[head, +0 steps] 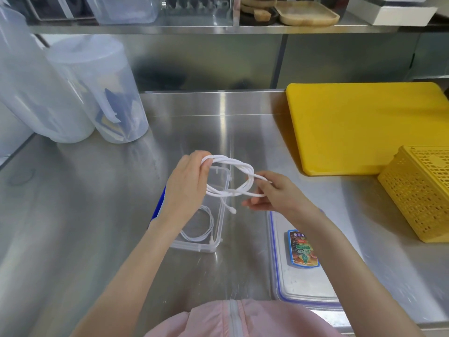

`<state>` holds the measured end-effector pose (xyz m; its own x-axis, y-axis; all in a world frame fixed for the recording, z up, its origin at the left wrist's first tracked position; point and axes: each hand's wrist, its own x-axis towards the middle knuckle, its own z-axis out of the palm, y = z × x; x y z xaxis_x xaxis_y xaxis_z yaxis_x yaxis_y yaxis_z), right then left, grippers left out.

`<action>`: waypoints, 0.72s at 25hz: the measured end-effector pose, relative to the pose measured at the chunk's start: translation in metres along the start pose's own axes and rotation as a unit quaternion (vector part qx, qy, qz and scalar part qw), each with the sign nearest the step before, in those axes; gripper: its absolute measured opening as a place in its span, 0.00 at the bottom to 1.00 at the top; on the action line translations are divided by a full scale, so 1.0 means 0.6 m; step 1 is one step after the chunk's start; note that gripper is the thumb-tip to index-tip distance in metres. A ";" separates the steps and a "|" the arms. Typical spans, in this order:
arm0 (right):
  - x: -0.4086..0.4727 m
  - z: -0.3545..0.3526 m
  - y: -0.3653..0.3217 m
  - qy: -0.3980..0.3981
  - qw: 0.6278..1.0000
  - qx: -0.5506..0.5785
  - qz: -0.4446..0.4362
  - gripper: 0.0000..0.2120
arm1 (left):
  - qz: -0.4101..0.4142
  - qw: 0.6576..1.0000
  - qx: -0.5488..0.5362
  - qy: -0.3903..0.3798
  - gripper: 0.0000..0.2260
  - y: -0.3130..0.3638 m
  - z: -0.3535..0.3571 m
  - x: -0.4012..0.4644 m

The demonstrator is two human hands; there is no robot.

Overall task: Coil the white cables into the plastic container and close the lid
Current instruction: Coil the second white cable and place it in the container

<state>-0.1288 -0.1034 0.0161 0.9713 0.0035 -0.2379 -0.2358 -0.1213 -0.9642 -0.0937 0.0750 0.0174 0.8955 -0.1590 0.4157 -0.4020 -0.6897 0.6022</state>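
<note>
A white cable (239, 172) is looped into a coil in the air above the clear plastic container (220, 222). My left hand (187, 188) pinches the coil's left end, and my right hand (274, 193) pinches its right end. One plug end (232, 210) of that cable dangles over the container's right rim. Inside the container lies a second white cable (206, 226), coiled on the bottom and partly hidden by my left forearm. The container's lid (303, 288), clear with a blue seal and a colourful label, lies flat on the counter to the right, under my right forearm.
A yellow cutting board (364, 127) lies at the back right, with a yellow perforated basket (418, 193) at the right edge. Two translucent plastic jugs (97, 93) stand at the back left. A shelf (218, 29) with trays and boxes runs above the steel counter (97, 215).
</note>
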 end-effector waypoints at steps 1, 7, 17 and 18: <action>0.001 -0.003 -0.001 0.019 1.000 0.023 -0.008 0.09 | 0.011 1.000 0.007 -0.001 0.09 -0.003 -0.003 0.002; -0.001 0.004 0.007 0.082 0.986 0.148 -0.003 0.08 | 0.002 1.000 0.002 -0.005 0.09 -0.003 0.003 0.001; -0.004 -0.026 0.012 -0.125 0.985 0.117 0.027 0.12 | -0.005 0.999 -0.002 0.041 0.09 -0.018 -0.003 0.006; -0.005 -0.024 0.011 -0.110 0.992 0.062 0.013 0.13 | -0.012 0.998 -0.019 0.052 0.09 -0.016 -0.003 0.007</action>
<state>-0.1326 -0.1183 0.0121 0.9374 0.2194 -0.2703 -0.2769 -0.0006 -0.9609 -0.0866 0.0822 0.0148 0.8811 -0.0668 0.4681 -0.3890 -0.6652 0.6373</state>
